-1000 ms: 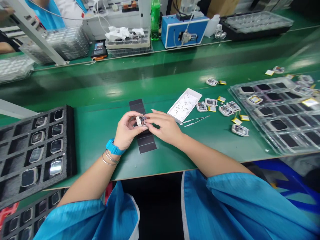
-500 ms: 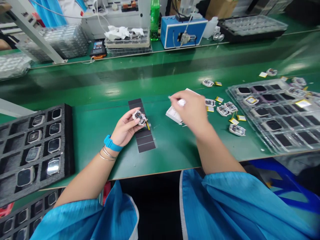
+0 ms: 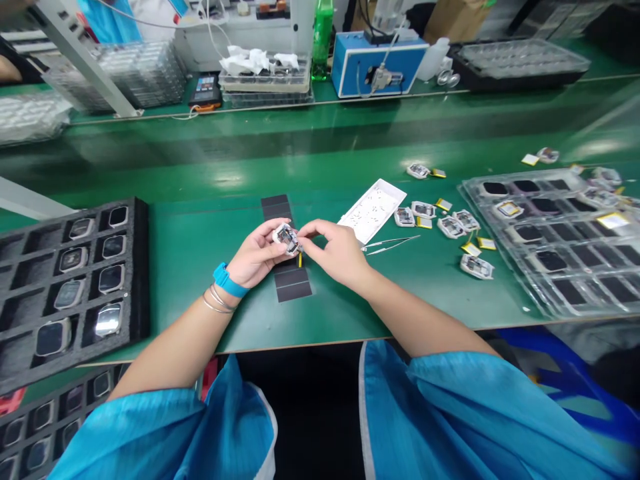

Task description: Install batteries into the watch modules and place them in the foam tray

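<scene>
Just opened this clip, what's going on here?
A person at a green workbench holds an opened smartwatch case in their left hand, while the fingertips of their right hand touch its edge. A small yellow tab shows just below the case, over a black strip mat. Tweezers lie beside a white tray, more opened cases lie to the right, and a foam tray of watches sits left.

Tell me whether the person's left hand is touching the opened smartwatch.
Touching. The head view shows the left hand cradling the opened smartwatch, its fingers curled against the white casing.
</scene>
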The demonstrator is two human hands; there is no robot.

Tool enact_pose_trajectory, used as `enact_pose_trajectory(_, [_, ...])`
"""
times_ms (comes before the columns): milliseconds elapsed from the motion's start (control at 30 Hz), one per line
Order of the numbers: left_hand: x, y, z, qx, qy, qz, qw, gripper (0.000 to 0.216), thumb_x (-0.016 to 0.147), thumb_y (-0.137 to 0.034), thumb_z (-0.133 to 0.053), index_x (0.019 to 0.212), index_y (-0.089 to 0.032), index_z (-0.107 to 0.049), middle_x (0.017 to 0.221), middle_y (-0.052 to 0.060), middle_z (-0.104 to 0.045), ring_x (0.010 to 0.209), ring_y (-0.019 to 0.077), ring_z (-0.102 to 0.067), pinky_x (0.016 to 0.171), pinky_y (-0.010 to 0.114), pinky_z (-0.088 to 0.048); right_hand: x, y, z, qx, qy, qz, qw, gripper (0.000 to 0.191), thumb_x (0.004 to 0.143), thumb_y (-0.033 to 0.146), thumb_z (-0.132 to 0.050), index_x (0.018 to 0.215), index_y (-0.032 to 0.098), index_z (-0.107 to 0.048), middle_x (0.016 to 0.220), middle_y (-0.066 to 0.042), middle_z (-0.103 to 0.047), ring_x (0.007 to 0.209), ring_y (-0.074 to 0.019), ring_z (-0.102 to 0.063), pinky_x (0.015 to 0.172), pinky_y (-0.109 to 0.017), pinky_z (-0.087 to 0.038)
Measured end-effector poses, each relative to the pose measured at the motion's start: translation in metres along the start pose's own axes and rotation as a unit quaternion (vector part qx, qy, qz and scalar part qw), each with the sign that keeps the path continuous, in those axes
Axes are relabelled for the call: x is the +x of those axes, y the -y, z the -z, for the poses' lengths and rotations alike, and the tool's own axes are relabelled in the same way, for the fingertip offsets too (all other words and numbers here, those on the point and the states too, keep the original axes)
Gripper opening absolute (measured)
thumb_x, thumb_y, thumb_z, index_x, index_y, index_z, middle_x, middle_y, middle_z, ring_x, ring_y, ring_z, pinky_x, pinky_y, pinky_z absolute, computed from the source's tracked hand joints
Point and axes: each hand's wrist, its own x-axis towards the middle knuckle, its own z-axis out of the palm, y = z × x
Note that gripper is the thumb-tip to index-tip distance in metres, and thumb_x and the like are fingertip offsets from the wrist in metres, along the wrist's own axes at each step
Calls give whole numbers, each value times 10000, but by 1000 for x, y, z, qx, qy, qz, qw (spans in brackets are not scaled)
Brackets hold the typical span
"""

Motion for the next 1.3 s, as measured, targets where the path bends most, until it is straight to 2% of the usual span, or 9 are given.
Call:
enact_pose_trajectory(133, [0, 0, -1, -14, 14, -5, 1000, 518, 565, -173, -922, 1001, -199, -645, 909, -1, -725, 795, 122, -702, 710, 217, -607, -1, -3, 0, 32, -5, -32, 999, 68, 817, 207, -643, 794, 205, -707, 828, 5, -761, 779, -156, -700, 751, -269, -526])
enact_pose_trajectory(333, [0, 0, 0, 4, 30, -9, 999, 556, 577, -197, -919, 1028, -204, -594, 952, 13, -727, 820, 141, -703, 702, 232, -606, 1, -4, 5, 52, 7, -45, 998, 64, 794, 226, -661, 767, 195, -710, 814, -5, -763, 767, -157, -702, 748, -269, -531])
enact_pose_trajectory(533, [0, 1, 1, 19, 27, -13, 999, 546, 588, -204, -911, 1027, -206, -587, 939, 6, -712, 835, 158, -695, 730, 279, -611, 0, -4, 4, 33, 6, -42, 999, 72, 796, 225, -658, 757, 200, -714, 797, -4, -762, 750, -158, -699, 730, -271, -528])
enact_pose_trajectory(867, [0, 4, -4, 14, 1, -19, 1000, 554, 562, -199, -921, 1003, -199, -587, 875, -14, -685, 763, 130, -682, 714, 266, -615, -1, -5, 3, -20, 3, -18, 1000, 93, 830, 216, -633, 780, 211, -711, 821, -4, -763, 758, -162, -699, 720, -270, -522])
enact_pose_trajectory(1000, [0, 5, -4, 13, -6, -13, 1000, 536, 567, -193, -916, 989, -196, -585, 861, -25, -680, 751, 118, -680, 698, 244, -610, -3, -11, -2, -108, 1, 48, 993, 117, 857, 186, -596, 797, 221, -691, 826, -22, -751, 804, -187, -689, 850, -339, -532])
enact_pose_trajectory(1133, [1, 7, -5, 7, -16, -7, 1000, 539, 560, -197, -921, 979, -194, -582, 847, -32, -674, 732, 106, -675, 681, 223, -605, -4, -12, -5, -157, 19, 94, 983, 138, 874, 166, -574, 784, 226, -660, 794, -30, -731, 811, -199, -670, 1051, -445, -452])
enact_pose_trajectory(1200, [1, 6, -7, 5, -17, -6, 1000, 542, 565, -209, -920, 985, -200, -578, 838, -36, -672, 733, 107, -676, 682, 224, -606, -2, -12, -3, -102, 22, 57, 993, 116, 883, 190, -581, 795, 227, -648, 824, -25, -730, 829, -191, -668, 1012, -431, -478])
enact_pose_trajectory(1267, [1, 4, -7, 8, -12, -7, 1000, 536, 583, -227, -913, 993, -209, -567, 837, -38, -674, 750, 120, -684, 686, 240, -613, 1, -14, -2, 25, 17, -12, 999, 53, 881, 261, -612, 856, 221, -638, 872, -26, -731, 838, -178, -676, 907, -380, -532])
enact_pose_trajectory(1300, [1, 2, -6, 10, -9, -9, 1000, 536, 590, -236, -910, 996, -213, -560, 842, -37, -677, 760, 128, -688, 686, 251, -618, 3, -15, -2, 104, 21, -53, 993, 90, 867, 301, -639, 901, 218, -629, 891, -25, -732, 839, -170, -683, 859, -354, -549])
